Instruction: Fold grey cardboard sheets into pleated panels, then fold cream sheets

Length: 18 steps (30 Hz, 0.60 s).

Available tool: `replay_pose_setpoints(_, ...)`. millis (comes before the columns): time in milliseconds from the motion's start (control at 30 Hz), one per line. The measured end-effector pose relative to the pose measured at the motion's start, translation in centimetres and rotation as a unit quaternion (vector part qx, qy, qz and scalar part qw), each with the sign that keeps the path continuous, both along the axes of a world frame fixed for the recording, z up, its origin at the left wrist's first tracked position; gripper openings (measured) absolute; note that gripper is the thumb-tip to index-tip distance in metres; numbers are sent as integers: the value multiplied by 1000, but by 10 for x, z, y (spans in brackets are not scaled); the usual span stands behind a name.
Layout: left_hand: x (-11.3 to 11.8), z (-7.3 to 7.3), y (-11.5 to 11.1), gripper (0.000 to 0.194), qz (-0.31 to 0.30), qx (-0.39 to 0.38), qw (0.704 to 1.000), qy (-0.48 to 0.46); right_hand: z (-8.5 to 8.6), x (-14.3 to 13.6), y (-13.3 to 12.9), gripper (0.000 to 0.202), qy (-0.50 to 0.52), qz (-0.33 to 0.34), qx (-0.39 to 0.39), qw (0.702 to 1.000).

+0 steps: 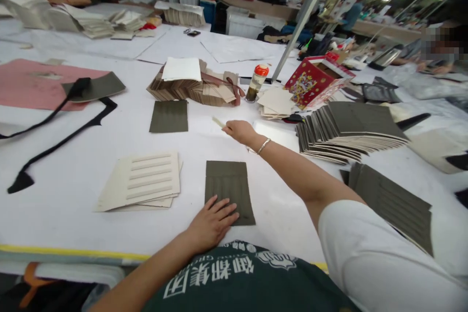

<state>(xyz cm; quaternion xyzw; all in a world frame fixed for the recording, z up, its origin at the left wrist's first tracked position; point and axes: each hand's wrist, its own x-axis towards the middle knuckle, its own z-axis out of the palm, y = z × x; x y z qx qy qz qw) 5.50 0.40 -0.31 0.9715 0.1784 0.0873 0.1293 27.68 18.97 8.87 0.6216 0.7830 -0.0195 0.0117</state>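
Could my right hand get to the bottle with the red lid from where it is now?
Probably yes. The bottle stands a little beyond the right hand, with bare tabletop between them. That hand holds a small pale strip, though, which may need putting down first.

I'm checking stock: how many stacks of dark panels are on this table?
2: a fanned stack near the red box, and a smaller stack beside the white sleeve. Others may be hidden.

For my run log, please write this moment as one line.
left hand: flat on dark grey-green rectangular panel | right hand: holding small pale strip, arm outstretched | beside panel: overlapping cream ribbed sheets
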Motion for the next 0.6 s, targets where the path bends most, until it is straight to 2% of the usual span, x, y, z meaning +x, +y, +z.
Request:
replay_pose_setpoints(67, 6, -1, -3, 39, 24, -2, 1000, 14, 11, 3, -27, 35, 83, -60, 51, 993)
replay_pose_setpoints(133, 14, -4, -8, 38, 55, 4, 998, 21, 11, 4, -68, 30, 133, -105, 65, 983)
replay_pose_setpoints(233, 25, -7, -15, 38, 89, 11, 996, 15, -5, 4, -129, 22, 151, -139, 59, 977)
replay_pose_setpoints(300, 27, -7, -17, 38, 89, 6, 996, 11, -17, 3, -152, 19, 152, -139, 54, 977)
replay_pose_setpoints(400, 27, -7, -15, 41, 117, 3, 993, 11, -24, 2, -155, 17, 164, -126, 35, 978)
replay_pose_setpoints(533, 25, -10, -10, 74, 254, 11, 967, 31, -20, 2, -149, 24, 214, -172, 0, 962)
replay_pose_setpoints(600, 25, -13, -9, 80, 269, 9, 962, 48, -18, 3, -166, 26, 232, -188, -18, 954)
